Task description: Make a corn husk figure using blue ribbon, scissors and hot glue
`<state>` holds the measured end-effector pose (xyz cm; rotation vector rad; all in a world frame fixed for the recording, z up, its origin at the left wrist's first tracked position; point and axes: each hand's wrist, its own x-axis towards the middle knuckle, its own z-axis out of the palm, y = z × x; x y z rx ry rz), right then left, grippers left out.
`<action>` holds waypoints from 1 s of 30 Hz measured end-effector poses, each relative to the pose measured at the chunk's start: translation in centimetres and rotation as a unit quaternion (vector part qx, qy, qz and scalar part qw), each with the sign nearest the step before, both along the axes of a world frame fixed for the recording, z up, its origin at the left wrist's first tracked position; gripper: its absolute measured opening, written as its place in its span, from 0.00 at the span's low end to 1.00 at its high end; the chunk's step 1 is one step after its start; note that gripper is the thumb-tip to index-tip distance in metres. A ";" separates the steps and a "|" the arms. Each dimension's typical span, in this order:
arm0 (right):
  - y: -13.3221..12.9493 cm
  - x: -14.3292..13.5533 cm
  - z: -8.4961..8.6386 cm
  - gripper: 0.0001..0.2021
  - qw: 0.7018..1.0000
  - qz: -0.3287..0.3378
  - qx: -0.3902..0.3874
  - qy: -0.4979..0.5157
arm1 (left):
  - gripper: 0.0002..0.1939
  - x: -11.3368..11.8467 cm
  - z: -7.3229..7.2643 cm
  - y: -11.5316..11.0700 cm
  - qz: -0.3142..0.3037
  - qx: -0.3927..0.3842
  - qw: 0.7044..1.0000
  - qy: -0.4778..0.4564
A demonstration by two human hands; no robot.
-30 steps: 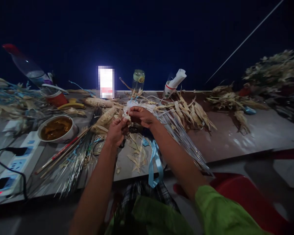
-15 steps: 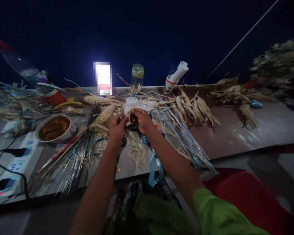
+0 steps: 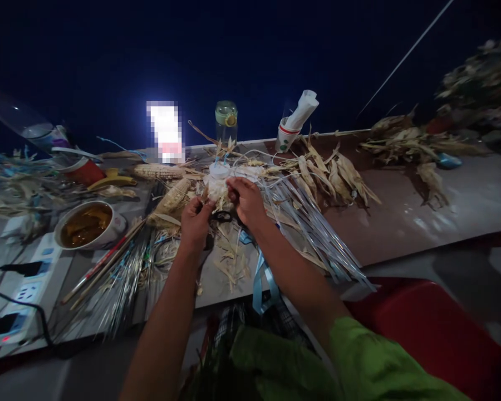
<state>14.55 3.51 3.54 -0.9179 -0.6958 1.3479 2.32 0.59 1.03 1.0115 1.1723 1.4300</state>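
My left hand (image 3: 195,221) is closed in a pinch, thumb against the fingers, beside a small pale bit whose kind I cannot make out. To its right, my right hand (image 3: 247,201) is also closed, with thumb and forefinger pressed together; what they hold, if anything, is too small to see. The fingertips of the two hands are apart. Just behind them stands a small white tub (image 3: 219,170), with pale shredded matter in front of it. A dark ring-shaped thing (image 3: 222,216) lies between the hands, above dried corn husks (image 3: 229,267) on the table.
Clear plastic rods (image 3: 317,223) and more husks (image 3: 346,178) lie to the right. Left are corn cobs (image 3: 173,203), metal wires (image 3: 123,295), a bowl of brown liquid (image 3: 87,223) and a power strip (image 3: 33,289). Behind stand a bottle (image 3: 226,125) and a paper cup (image 3: 287,136).
My hands have moved apart from each other, the left slightly down and left. The pale matter by the white tub shows more openly between them. The whole view has shifted a little.
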 end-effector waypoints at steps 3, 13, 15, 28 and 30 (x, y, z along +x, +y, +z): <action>-0.2 0.5 0.2 0.11 0.995 -0.030 0.020 -0.096 | 0.11 -0.5 -0.2 0.4 0.057 0.008 0.998 -0.004; -4.1 -1.5 1.0 0.14 0.612 0.216 0.108 -0.753 | 0.12 -1.4 -0.2 1.0 0.148 0.032 0.988 -0.035; -4.5 -1.6 1.1 0.14 0.567 0.234 0.100 -0.783 | 0.11 -1.3 -0.1 1.0 0.153 0.029 0.987 -0.042; -4.2 -1.8 1.1 0.15 0.531 0.215 0.108 -0.813 | 0.11 -1.4 0.0 1.0 0.171 0.034 0.984 -0.048; -4.2 -1.6 1.2 0.15 0.535 0.200 0.120 -0.812 | 0.11 -1.5 0.1 1.0 0.177 0.039 0.982 -0.050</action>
